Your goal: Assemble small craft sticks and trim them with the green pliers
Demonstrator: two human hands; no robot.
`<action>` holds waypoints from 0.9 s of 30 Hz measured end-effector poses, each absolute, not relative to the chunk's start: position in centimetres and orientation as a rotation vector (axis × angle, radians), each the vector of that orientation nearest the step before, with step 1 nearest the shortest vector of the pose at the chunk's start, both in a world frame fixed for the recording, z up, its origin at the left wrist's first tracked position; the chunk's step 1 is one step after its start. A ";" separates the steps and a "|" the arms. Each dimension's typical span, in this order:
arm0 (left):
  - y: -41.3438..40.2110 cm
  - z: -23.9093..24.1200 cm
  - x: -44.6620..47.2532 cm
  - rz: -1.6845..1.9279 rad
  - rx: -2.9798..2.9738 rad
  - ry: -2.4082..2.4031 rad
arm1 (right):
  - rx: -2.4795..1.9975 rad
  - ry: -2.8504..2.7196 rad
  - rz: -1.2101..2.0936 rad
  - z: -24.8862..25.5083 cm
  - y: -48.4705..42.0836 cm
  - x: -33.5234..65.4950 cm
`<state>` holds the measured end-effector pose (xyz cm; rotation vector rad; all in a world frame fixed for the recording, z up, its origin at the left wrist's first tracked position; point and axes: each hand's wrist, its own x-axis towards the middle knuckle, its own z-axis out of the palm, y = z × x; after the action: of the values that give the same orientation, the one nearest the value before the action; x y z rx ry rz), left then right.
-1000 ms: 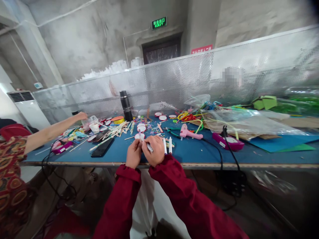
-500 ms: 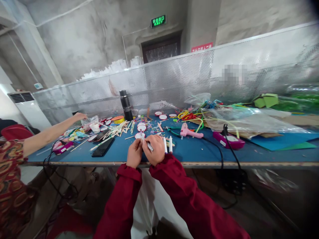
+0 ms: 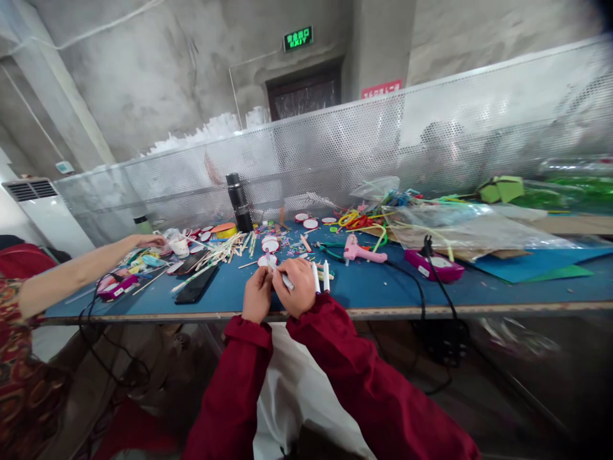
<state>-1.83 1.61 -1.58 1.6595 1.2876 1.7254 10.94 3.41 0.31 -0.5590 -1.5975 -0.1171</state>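
At a crowded blue tabletop [image 3: 368,294], I watch through the head camera as two bare hands in dark red sleeves [image 3: 230,383] meet near the front edge. The right hand [image 3: 295,287] is clamped on a white, pen-shaped stick [image 3: 287,282], its blunt end poking out between the fingers. The left hand [image 3: 257,297] presses in close alongside, fingers curled together; I cannot tell whether they grip the small pale piece with a purplish tip [image 3: 269,258] that rises at the fingertips, just in front of a white, red-rimmed disc [image 3: 262,260].

Two more white sticks [image 3: 326,276] stand out just right of the right hand. Beyond them I see a pink glue gun [image 3: 364,251] and a pair of green-handled pliers [image 3: 331,249]. To the left, a flat black phone [image 3: 196,285] lies near a heap of pale wooden sticks [image 3: 223,251], with a tall black flask [image 3: 239,204] upright behind. At far left, a co-worker's bare arm [image 3: 81,276] reaches over scattered, brightly coloured bits.
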 end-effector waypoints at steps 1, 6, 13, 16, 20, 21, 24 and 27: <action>1.6 -1.6 -1.8 1.720 1.664 1.296 | -0.560 -1.597 -0.116 0.3 3.4 11.0; 1.5 -1.6 -1.9 1.734 1.698 1.305 | -0.545 -1.604 -0.127 0.4 3.3 11.0; 1.7 -1.9 -2.0 1.732 1.665 1.282 | -0.565 -1.615 -0.102 0.4 3.3 11.0; 1.7 -1.9 -2.0 1.737 1.673 1.300 | -0.569 -1.612 -0.110 0.4 3.3 11.0; 1.8 -2.0 -2.1 1.715 1.678 1.308 | -0.586 -1.589 -0.105 0.3 3.4 11.0; 1.8 -2.0 -2.1 1.717 1.672 1.301 | -0.579 -1.589 -0.108 0.2 3.4 11.0; 1.9 -2.1 -2.2 1.734 1.652 1.279 | -0.557 -1.596 -0.114 0.2 3.4 11.0; 2.1 -2.3 -2.2 1.731 1.625 1.277 | -0.559 -1.601 -0.108 0.3 3.4 11.0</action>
<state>-2.21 2.12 -2.27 1.6245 1.2769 1.7310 10.99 3.38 0.26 -0.5589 -1.6011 -0.1083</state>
